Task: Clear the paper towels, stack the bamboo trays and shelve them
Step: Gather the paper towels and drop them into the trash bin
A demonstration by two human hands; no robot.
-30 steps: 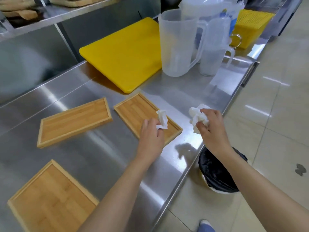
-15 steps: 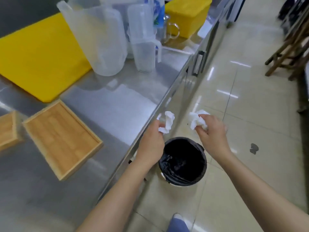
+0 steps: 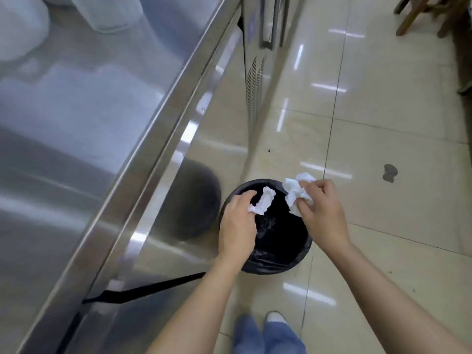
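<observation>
Both hands have swung off the desk (image 3: 107,139) edge over the black-lined bin (image 3: 275,259): left hand (image 3: 237,223) fingers pinch one crumpled paper towel (image 3: 264,204), right hand (image 3: 323,215) fingers another (image 3: 296,191), so dropping looks next.

Inspection finding: no legible text, label, brand mark, number or sign on any surface in view
</observation>
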